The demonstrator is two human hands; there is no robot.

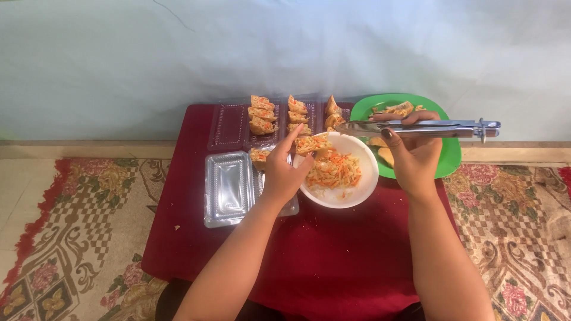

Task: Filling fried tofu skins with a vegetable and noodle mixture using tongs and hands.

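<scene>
Stuffed piece [311, 143] in left hand [281, 173] at bowl [366, 184] rim — tongs [416, 128] gripped in right hand [411, 156].

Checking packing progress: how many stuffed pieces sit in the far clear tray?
7: three in the left column, two in the middle, two on the right of the clear tray; more may be hidden.

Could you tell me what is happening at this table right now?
A person works at a red-covered table. The left hand holds a stuffed pastry over a white bowl of shredded filling. The right hand holds metal tongs, their tips by the pastry. Filled pastries sit in a clear tray; unfilled pieces lie on a green plate.
</scene>
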